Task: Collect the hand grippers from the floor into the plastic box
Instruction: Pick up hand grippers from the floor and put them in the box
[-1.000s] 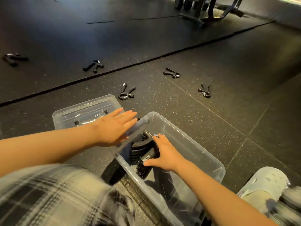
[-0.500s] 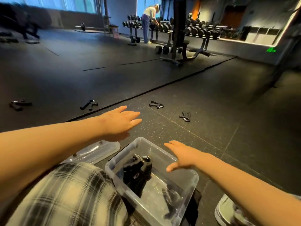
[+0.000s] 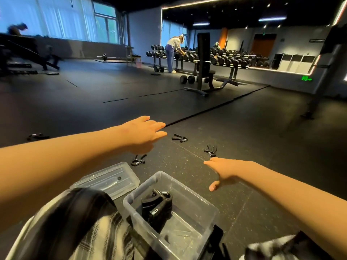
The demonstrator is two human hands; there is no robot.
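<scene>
Fingers [image 3: 159,126] straight, empty, left hand [image 3: 142,134], right hand [image 3: 225,169], clear plastic box [image 3: 189,190], speckled floor [image 3: 244,139]

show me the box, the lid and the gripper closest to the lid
box [image 3: 195,203]: head view, bare far right wall
lid [image 3: 110,180]: head view, middle of its clear top
gripper [image 3: 137,161]: head view, where the handles meet the coil
</scene>
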